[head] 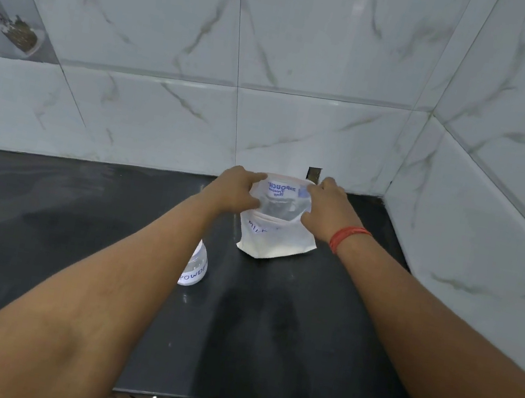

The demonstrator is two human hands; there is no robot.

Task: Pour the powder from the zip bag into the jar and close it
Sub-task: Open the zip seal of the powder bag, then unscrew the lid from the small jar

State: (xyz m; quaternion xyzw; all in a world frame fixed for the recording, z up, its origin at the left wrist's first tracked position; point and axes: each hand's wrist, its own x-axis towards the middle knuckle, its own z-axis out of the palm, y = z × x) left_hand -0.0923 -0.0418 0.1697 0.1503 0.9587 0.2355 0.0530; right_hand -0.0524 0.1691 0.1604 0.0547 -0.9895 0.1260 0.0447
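Zip bag: upright on dark desk, white powder in lower half, mouth held between my hands. My left hand grips left top edge; my right hand grips right top edge, red thread at wrist. Jar: near-left of bag, part hidden behind my left forearm.

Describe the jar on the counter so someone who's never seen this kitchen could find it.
On the dark counter below the marbled wall tiles, look beside the left forearm, nearer than the white zip bag. The jar is small, clear, hand-lettered in blue, partly hidden by that arm.
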